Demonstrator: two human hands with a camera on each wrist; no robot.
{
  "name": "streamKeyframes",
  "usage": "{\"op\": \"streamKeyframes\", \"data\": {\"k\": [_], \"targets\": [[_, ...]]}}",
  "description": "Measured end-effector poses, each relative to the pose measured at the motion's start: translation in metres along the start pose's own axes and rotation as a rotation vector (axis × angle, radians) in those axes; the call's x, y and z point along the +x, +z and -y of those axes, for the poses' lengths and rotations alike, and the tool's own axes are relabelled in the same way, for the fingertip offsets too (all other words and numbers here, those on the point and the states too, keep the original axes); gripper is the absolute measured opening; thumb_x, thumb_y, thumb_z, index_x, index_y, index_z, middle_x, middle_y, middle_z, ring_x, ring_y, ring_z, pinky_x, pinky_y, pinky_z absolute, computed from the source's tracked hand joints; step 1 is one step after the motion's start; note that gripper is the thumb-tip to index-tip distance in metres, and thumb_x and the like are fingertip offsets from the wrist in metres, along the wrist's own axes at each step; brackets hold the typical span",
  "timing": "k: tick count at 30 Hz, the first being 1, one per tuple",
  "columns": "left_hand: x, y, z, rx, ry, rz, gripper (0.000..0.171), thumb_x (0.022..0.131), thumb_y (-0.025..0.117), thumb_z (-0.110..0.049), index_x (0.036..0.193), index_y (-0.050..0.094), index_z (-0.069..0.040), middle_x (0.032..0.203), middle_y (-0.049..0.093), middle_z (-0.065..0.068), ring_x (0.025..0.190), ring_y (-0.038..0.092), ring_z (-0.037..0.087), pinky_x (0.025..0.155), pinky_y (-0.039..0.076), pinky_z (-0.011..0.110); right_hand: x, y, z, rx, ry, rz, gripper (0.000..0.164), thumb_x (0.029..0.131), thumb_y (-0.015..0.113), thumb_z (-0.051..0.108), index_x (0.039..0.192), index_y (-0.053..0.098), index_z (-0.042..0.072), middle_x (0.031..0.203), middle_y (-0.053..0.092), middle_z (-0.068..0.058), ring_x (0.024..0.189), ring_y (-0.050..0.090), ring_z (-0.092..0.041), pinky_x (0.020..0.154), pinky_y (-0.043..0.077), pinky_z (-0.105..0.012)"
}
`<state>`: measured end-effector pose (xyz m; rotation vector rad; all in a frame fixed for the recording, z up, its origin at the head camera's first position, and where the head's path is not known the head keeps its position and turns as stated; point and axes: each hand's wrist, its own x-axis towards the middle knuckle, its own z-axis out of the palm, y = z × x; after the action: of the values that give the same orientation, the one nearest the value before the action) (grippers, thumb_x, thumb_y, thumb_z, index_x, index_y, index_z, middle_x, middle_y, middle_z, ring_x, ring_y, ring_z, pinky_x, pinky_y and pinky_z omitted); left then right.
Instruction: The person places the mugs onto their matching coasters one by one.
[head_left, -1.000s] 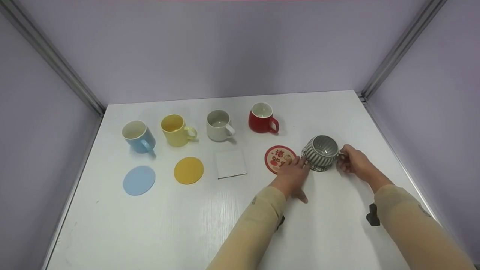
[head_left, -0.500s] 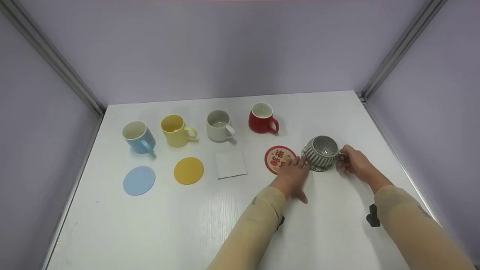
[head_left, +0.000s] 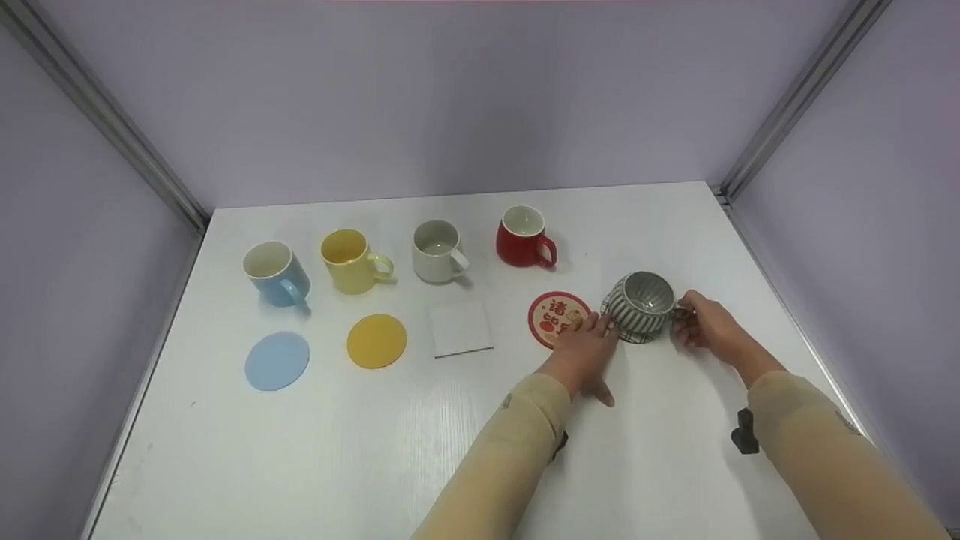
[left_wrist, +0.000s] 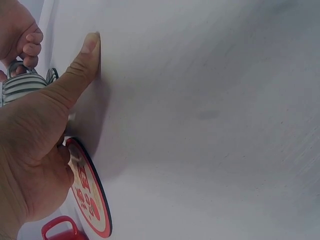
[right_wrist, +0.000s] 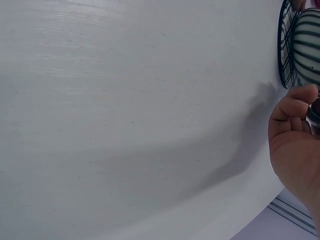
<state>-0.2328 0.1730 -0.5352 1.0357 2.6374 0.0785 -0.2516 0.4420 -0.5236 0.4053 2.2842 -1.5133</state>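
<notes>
On the right of the table, a striped grey-and-white cup [head_left: 636, 311] sits upright on a plaid coaster [head_left: 637, 339], which shows as a dark grid disc under the cup in the right wrist view. My right hand [head_left: 709, 324] pinches the cup's handle [right_wrist: 314, 112] with curled fingers. My left hand [head_left: 585, 352] lies with its fingers stretched out, fingertips right at the near left edge of the plaid coaster. That hand overlaps the lower right of a round red-rimmed coaster [head_left: 551, 315] with printed characters. In the left wrist view the left thumb [left_wrist: 82, 62] points away from the palm.
Along the back stand a blue mug [head_left: 279, 277], a yellow mug [head_left: 351, 266], a pale grey mug [head_left: 435, 255] and a red mug [head_left: 519, 241]. In front lie a blue coaster [head_left: 277, 361], a yellow coaster [head_left: 377, 341] and a white square coaster [head_left: 461, 328]. Walls enclose the table's back and sides.
</notes>
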Motion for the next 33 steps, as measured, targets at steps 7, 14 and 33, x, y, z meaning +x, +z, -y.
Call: {"op": "streamKeyframes", "data": {"k": [7,14,33], "targets": [[-0.003,-0.001,0.000,0.006,-0.014,-0.022,0.122,0.074,0.088,-0.068,0.169,0.029,-0.018,0.177,0.019,0.004,0.163,0.016,0.024,0.130,0.016,0.038,-0.001,0.001,0.003,0.001,0.004,0.012,0.042,0.106,0.034,0.035,0.107,0.057,0.000,0.087,0.066,-0.005,0.072,0.060,-0.013,0.064,0.053,-0.028],[-0.002,0.004,0.000,-0.002,-0.031,-0.027,0.124,0.074,0.088,-0.068,0.170,0.027,-0.019,0.177,0.019,0.004,0.163,0.014,0.024,0.130,0.013,0.037,-0.002,-0.001,0.004,0.013,0.026,0.023,0.046,0.108,0.033,0.036,0.114,0.057,-0.002,0.089,0.070,-0.005,0.071,0.062,-0.013,0.064,0.054,-0.030],[-0.015,0.010,-0.001,-0.018,-0.133,-0.031,0.114,0.080,0.078,-0.075,0.166,0.036,-0.014,0.175,0.027,0.002,0.161,0.022,0.020,0.130,0.016,0.038,-0.006,0.002,0.003,0.002,0.019,0.007,0.048,0.108,0.031,0.037,0.122,0.055,-0.002,0.092,0.070,-0.005,0.076,0.065,-0.014,0.067,0.057,-0.030]]}}
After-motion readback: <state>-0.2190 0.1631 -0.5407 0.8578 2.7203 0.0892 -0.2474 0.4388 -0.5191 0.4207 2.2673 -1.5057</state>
